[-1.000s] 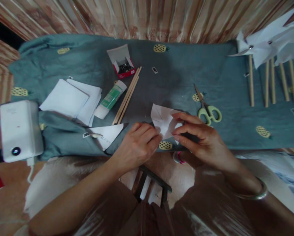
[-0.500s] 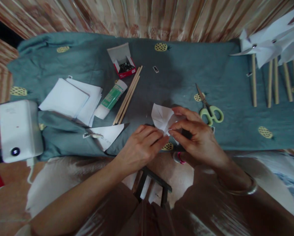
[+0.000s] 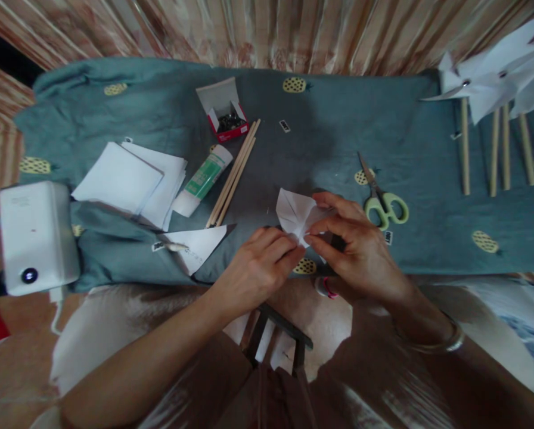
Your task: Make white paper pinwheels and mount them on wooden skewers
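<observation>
Between my two hands is a small white paper pinwheel (image 3: 292, 210), partly folded, its corners bent toward the middle. My left hand (image 3: 258, 262) is closed on its lower left edge, with the fingertips partly hidden from above. My right hand (image 3: 356, 241) pinches the paper near its centre with thumb and index finger, the other fingers curled round its right side. Green-handled scissors (image 3: 386, 210) lie just right of my right hand. Left of the pinwheel rest several thin wooden sticks (image 3: 235, 176) and a glue tube (image 3: 203, 180) with a green label.
An open red box (image 3: 229, 124) of small dark metal pieces stands at the back. White paper sheets (image 3: 119, 179) and a paper scrap (image 3: 203, 245) lie left, near a white device (image 3: 38, 238) with a cable. Finished pinwheels (image 3: 481, 83) on sticks lie at the far right of the green cloth (image 3: 338, 119).
My right fingertips have shifted slightly inward at the pinwheel's centre. Both hands keep hold of the paper; the view has moved a little, and the other things lie as before.
</observation>
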Available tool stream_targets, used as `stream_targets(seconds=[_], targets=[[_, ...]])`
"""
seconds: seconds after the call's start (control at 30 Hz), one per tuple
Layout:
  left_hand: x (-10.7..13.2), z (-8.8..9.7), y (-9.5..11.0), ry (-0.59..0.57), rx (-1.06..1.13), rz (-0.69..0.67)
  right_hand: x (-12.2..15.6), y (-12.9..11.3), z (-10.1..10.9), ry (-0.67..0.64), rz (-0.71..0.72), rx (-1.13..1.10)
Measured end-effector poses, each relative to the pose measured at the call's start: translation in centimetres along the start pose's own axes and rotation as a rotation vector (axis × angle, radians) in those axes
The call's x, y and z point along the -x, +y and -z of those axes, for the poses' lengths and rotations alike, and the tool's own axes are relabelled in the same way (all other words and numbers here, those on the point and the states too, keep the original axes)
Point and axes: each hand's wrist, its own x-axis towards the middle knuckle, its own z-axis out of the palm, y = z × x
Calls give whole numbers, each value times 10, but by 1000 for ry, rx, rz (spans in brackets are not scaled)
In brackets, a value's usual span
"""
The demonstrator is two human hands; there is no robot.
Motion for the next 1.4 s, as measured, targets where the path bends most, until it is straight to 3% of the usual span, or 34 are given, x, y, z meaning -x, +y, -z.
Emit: stream_targets(seconds=[1.4], targets=[[-1, -2, -1, 6, 30, 18, 2, 0, -3, 38, 11, 44]])
